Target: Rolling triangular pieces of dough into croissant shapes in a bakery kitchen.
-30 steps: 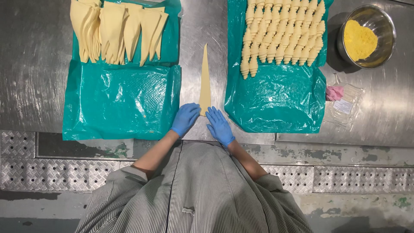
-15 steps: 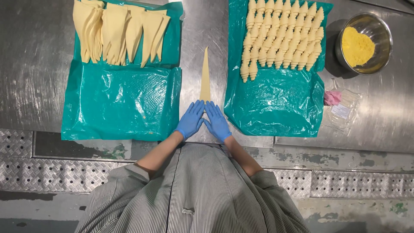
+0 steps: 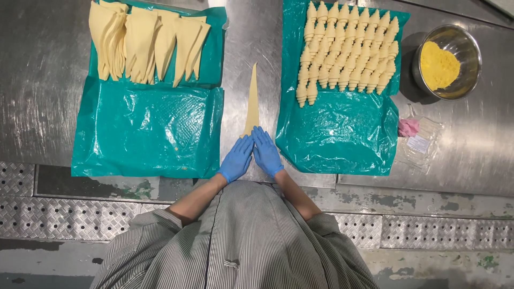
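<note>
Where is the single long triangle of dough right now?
In the head view, the long pale dough triangle lies on the bare steel table between the two teal plastic sheets, its wide end under the fingertips of both blue-gloved hands.

metal bowl (image 3: 470,48), teal sheets (image 3: 144,134), shaped rolls (image 3: 345,51)

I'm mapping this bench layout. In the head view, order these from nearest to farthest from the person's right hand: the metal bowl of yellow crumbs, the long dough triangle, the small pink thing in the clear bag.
1. Long dough triangle: at the right hand's fingertips, centre.
2. Small pink thing: to the right, beside the right teal sheet.
3. Metal bowl: far upper right.
</note>
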